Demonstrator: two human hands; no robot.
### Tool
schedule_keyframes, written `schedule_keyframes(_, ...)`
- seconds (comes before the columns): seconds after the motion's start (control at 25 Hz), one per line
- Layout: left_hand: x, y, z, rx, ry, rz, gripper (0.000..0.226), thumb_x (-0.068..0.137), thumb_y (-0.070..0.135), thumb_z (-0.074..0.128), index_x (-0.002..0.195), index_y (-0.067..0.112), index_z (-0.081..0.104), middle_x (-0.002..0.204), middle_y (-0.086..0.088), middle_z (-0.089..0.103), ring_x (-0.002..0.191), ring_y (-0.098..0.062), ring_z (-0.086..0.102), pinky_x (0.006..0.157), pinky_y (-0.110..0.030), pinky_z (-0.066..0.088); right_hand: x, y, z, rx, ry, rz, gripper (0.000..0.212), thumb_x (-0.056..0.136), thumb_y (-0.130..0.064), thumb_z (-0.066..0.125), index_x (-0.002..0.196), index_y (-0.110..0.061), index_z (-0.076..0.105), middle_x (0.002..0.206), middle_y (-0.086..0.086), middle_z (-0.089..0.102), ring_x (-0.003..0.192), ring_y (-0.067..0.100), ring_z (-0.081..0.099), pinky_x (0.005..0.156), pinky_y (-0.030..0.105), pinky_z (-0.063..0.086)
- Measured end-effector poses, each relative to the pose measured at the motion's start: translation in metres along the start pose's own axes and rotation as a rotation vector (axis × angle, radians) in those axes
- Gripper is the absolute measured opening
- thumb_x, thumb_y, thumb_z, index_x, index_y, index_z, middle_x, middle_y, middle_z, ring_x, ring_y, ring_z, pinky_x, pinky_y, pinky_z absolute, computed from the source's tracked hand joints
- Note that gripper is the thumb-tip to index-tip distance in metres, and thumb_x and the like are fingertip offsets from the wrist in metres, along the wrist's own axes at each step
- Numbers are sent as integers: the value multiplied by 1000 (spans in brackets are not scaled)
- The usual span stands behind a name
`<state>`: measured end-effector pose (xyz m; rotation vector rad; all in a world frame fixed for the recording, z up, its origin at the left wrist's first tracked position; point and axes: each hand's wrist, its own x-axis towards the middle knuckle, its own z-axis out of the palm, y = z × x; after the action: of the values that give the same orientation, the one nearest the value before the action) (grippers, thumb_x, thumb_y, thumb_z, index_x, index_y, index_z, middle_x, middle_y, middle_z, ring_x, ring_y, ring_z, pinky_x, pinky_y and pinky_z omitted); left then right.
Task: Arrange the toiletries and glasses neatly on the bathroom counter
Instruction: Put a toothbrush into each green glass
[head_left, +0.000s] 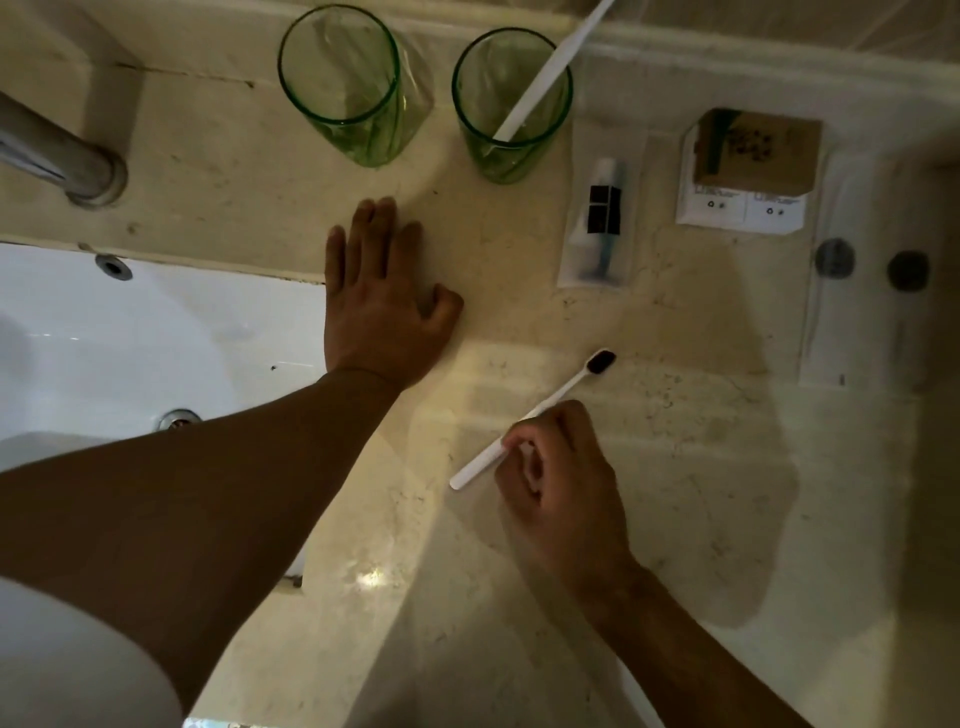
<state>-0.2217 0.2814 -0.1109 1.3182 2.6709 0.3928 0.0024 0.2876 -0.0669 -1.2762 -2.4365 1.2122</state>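
Note:
Two green glasses stand at the back of the beige counter (701, 467). The left glass (340, 83) is empty, while the right glass (511, 104) holds a white toothbrush (550, 67) leaning to the upper right. My right hand (561, 483) grips the handle of a second white toothbrush (558, 395) with dark bristles, just above the counter. Fingers spread, my left hand (382, 301) rests flat on the counter beside the sink and holds nothing. A sealed toothpaste packet (600, 223) lies right of the glasses. A brown box (758, 150) sits on white packets (737, 208).
The white sink (156, 332) with its drain (176, 418) lies at the left, and a metal tap (57, 156) stands above it. A clear wrapped packet with two dark round items (862, 270) lies at the right edge, near the wall.

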Motion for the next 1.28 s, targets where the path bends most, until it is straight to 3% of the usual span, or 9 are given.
schedule_keyframes(0.2,0,1,-1,-8,-1,-5,72,89,50,44,149,11,37,164,-13,23,154,-28,11,125,-49,8,3,0,-11,-135,47,358,44,91,-62,46,67,-26,55,54,-11,55,49,6,54,50,21,41)
schedule_keyframes(0.32,0,1,-1,-5,-18,-10,72,90,51,43,150,12,36,165,-13,21,155,-28,10,125,-49,8,16,-4,-9,-249,-45,462,50,88,-71,45,70,-27,62,59,-13,61,55,4,60,60,24,52)
schedule_keyframes(0.44,0,0,0,1,-17,-14,72,90,50,45,150,12,35,165,-13,22,154,-28,10,125,-49,9,29,-11,-5,-216,-46,453,40,89,-61,55,77,-25,66,66,-12,66,63,4,63,67,27,54)
schedule_keyframes(0.6,0,1,0,8,-17,-7,70,89,48,49,148,11,39,164,-14,24,154,-29,13,125,-50,10,29,-17,-5,80,-73,474,19,89,-42,68,85,-23,67,71,-11,70,62,2,69,65,25,61)
schedule_keyframes(0.72,2,0,-1,21,-42,-10,72,89,50,46,148,11,39,164,-14,23,154,-28,12,125,-49,9,38,-29,-19,211,-53,356,11,86,-39,70,91,-31,65,82,-16,71,71,-4,70,65,14,58)
schedule_keyframes(0.84,0,0,-2,34,-45,-16,73,88,51,38,149,10,38,164,-15,24,154,-28,11,126,-47,6,75,-58,-37,258,0,73,15,87,-38,67,99,-33,61,85,-22,67,77,-3,69,67,8,53)
schedule_keyframes(0.96,0,-2,4,29,-10,23,77,87,50,40,150,6,38,162,-17,28,154,-30,14,124,-51,10,119,-94,-50,420,99,-88,7,88,-26,70,87,-19,67,73,-10,71,65,4,69,58,7,47)
schedule_keyframes(1.12,0,-3,9,14,-25,10,81,87,54,51,152,9,35,162,-14,30,154,-29,16,123,-51,16,165,-138,-66,716,189,-107,16,92,-22,67,82,-9,70,65,2,74,58,12,72,58,25,57)
schedule_keyframes(1.28,1,-2,5,30,-27,29,76,88,54,48,150,11,36,164,-13,24,155,-27,8,122,-49,11,201,-160,-65,739,290,-215,11,91,-23,70,88,-12,72,71,0,76,64,13,75,63,36,62)
